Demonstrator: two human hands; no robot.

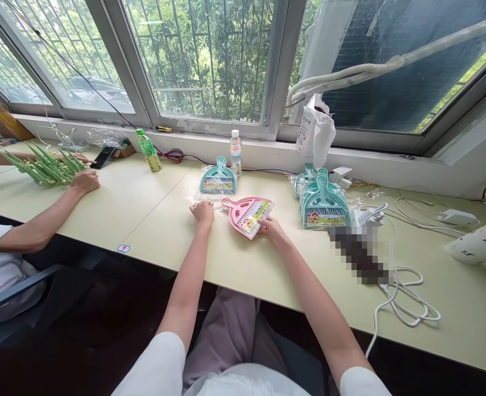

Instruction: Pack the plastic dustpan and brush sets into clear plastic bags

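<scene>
My right hand [270, 226] grips the lower right edge of a pink toy dustpan [237, 211] with a brush and a printed card on its front. The dustpan is tilted over the table, its handle pointing to the upper left. To its left, my left hand [203, 213] is closed on crinkled clear plastic [218, 204], which stretches toward the dustpan's handle. Just behind, a wrapped teal dustpan set [218, 179] stands near the bottle. Several more teal dustpan sets [324, 203] are stacked at the right.
A clear bottle [235, 151] and a green bottle [148, 149] stand along the window side. At the left, another person's hand [85, 181] is beside a bunch of green stalks [47, 168]. White cables [412, 316], a pixelated dark patch and a white patterned cylinder [480, 242] lie at the right.
</scene>
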